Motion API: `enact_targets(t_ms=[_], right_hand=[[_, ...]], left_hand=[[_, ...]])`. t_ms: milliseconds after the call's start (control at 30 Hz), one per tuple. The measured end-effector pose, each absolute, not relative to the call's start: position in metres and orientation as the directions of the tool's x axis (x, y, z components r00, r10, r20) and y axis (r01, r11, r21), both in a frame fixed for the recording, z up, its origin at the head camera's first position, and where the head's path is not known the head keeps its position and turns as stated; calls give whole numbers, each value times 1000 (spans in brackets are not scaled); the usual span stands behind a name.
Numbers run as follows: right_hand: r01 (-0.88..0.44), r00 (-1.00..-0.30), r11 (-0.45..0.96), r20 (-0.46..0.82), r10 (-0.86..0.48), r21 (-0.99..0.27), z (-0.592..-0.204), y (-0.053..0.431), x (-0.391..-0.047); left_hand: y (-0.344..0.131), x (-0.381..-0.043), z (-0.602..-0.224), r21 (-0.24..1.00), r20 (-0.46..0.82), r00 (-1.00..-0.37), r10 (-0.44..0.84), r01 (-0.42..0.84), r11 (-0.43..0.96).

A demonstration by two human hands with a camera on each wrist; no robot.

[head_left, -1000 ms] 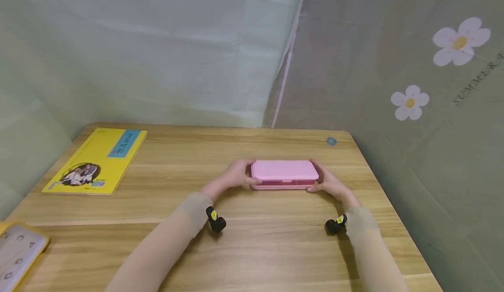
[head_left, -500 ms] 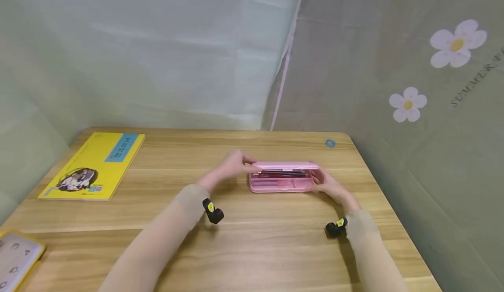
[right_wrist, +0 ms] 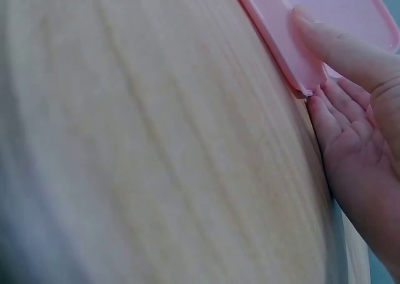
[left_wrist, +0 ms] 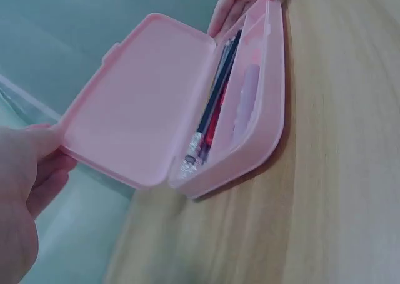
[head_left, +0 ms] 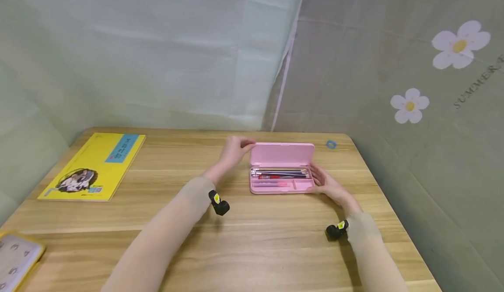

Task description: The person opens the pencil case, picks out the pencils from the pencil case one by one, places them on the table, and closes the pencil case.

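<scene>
One pink pencil case [head_left: 275, 191] — lid [head_left: 282, 154] up, pencils [left_wrist: 218, 87] inside.
L hand [head_left: 233, 152] pinches lid's left edge, thumb vs. fingers; R hand [head_left: 327, 184] grips case's right end, thumb at front. Case sits on wood table [head_left: 267, 239], far half — b/w yellow book [head_left: 94, 165] on left & small blue ring [head_left: 327, 143] nr far-right corner.
</scene>
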State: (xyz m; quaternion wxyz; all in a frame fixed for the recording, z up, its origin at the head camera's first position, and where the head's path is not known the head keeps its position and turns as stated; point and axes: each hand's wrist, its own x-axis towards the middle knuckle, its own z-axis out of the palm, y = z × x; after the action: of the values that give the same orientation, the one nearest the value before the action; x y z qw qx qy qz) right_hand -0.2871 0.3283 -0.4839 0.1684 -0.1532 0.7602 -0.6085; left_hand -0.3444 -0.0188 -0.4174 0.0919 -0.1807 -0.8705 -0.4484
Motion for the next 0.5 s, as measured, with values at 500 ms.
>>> enact_targets(t_ms=[500], right_hand=[[-27, -900, 220, -72, -430, -975, -483, 327, -288]], left_hand=[[-17, -355, -451, 769, 226, -947, 230, 318, 555]])
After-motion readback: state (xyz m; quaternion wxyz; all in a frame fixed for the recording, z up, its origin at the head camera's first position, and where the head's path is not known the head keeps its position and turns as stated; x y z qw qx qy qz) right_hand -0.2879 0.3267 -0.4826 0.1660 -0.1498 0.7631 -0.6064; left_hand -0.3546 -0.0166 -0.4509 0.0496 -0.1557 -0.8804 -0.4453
